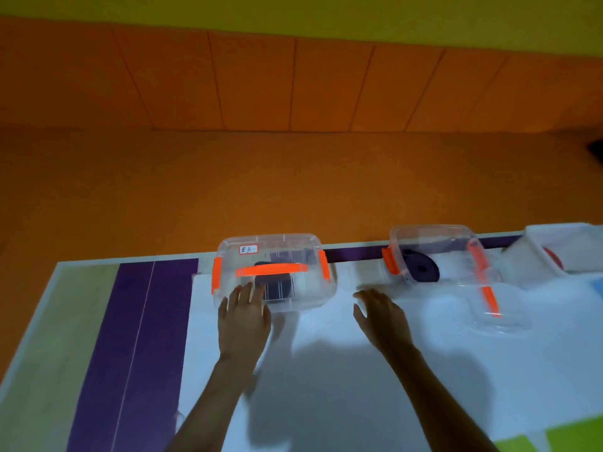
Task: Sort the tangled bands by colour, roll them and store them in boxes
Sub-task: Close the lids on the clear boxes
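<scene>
In the head view, a lidded clear box (274, 272), labelled and clipped shut with orange latches, is set at the table's (326, 370) far edge, a dark rolled band (272, 287) stored inside. The left hand (243, 321) is laid flat against its near wall, fingers spread, holding nothing, probably to steady or shift it. The right hand (380, 316) hovers spread and empty. Beside it, a second box (437, 256) is left unlidded, apparently for more rolls; a purple roll (422, 267) lies inside.

The label (248, 249) on the left box (274, 272) carries handwriting too small to read, and the dark roll (274, 288) inside is blurred by the clear lid. The white tray (561, 252) and a red item (553, 257) in it are cut off by the right edge. Both forearms leave the bottom edge.
</scene>
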`<state>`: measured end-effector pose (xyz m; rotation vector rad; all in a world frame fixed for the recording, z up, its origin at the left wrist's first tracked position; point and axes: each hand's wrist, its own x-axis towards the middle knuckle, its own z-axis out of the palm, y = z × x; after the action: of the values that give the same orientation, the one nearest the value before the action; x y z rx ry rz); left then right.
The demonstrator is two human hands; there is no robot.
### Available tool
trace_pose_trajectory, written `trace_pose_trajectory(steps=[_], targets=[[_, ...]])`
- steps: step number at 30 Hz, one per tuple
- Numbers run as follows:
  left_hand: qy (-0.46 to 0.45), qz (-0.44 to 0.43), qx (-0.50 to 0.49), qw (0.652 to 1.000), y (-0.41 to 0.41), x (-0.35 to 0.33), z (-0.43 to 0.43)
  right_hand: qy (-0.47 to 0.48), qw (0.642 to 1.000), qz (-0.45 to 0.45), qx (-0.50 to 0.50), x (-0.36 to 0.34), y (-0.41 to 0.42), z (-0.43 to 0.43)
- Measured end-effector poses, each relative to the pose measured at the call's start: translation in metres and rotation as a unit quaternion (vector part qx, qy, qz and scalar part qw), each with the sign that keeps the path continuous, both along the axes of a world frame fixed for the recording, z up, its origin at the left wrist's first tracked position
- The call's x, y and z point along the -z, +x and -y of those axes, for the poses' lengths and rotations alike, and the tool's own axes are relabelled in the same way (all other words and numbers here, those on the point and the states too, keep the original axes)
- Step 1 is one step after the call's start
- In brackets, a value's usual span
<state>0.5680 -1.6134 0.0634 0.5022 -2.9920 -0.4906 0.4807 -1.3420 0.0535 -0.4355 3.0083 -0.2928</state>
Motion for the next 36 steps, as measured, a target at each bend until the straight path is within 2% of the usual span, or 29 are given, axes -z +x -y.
trace_pose_trajectory(steps=[4,7,15,19,26,33,36], targets=[[0.011,0.009,0.068,0.998,0.007,-0.012,-0.048,0.028,0.999,0.003,0.021,-0.009,0.024,-0.042],[-0.016,0.043,0.111,0.993,0.001,-0.01,-0.081,0.037,0.999,0.01,0.036,-0.009,0.03,-0.074],[-0.037,0.065,0.166,0.983,-0.041,-0.002,-0.193,0.048,0.995,0.049,0.075,0.018,-0.004,-0.184],[-0.056,0.063,0.16,0.984,-0.075,0.008,-0.253,0.043,0.993,0.085,0.072,0.042,-0.038,-0.253],[-0.076,0.127,0.122,0.981,-0.118,0.018,-0.337,0.011,0.985,0.131,0.11,0.071,-0.106,-0.362],[-0.086,0.154,0.081,0.981,-0.128,0.03,-0.378,-0.047,0.958,0.205,0.195,0.093,-0.167,-0.402],[-0.072,0.138,0.07,0.985,-0.125,0.034,-0.381,-0.053,0.956,0.202,0.206,0.104,-0.183,-0.403]])
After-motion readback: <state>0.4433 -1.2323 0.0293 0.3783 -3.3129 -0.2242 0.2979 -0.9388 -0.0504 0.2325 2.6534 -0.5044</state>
